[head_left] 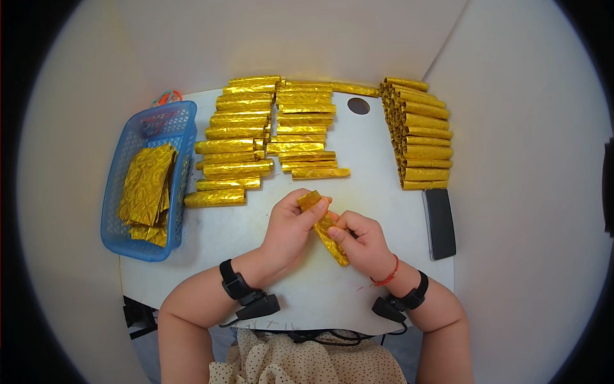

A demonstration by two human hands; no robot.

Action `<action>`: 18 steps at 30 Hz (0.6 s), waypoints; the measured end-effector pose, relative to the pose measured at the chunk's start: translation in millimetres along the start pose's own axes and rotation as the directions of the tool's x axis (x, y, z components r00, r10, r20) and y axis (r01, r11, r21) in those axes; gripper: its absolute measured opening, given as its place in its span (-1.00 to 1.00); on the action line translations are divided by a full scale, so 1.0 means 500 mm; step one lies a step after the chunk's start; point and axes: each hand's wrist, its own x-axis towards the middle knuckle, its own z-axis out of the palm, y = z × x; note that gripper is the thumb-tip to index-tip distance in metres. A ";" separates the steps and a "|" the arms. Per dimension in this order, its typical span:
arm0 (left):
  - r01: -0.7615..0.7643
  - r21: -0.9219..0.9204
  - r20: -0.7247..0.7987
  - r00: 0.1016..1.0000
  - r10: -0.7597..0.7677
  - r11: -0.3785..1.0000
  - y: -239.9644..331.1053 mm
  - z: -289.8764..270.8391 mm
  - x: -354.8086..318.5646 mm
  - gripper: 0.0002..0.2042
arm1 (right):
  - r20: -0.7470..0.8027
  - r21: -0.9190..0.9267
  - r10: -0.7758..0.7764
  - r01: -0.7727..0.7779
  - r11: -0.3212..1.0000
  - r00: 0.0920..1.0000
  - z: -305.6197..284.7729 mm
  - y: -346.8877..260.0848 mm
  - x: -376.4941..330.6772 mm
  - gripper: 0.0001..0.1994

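Left hand [288,224] and right hand [363,242] both pinched the shiny gold embossed-foil roll [325,226] | held right of the blue perforated plastic basket [142,251] | risk: uneven thumb pressure might have creased or loosened it

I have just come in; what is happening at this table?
A person's left hand and right hand hold one gold foil piece, the left nearer its far end. Gold rolls lie in columns beyond, and a stack of rolls is at right, behind a phone. Flat gold sheets lie in the blue basket at left.
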 end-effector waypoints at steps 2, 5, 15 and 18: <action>-0.017 -0.008 0.005 1.000 0.017 1.000 0.000 -0.002 0.002 -0.88 | -0.002 -0.002 -0.013 0.013 1.000 1.000 -0.001 -0.001 0.000 -0.80; -0.024 0.012 0.009 1.000 0.024 1.000 0.008 -0.006 0.004 -0.86 | 0.012 0.019 0.014 -0.015 1.000 1.000 -0.002 -0.003 0.000 -0.80; -0.051 0.173 0.033 0.998 0.046 0.984 0.018 -0.027 0.019 -0.79 | 0.050 0.039 0.045 -0.047 0.998 0.998 -0.003 0.002 0.001 -0.81; -0.055 0.181 0.021 0.998 0.052 0.982 0.016 -0.026 0.019 -0.78 | 0.071 0.073 0.083 -0.088 0.993 0.994 -0.007 0.005 0.002 -0.81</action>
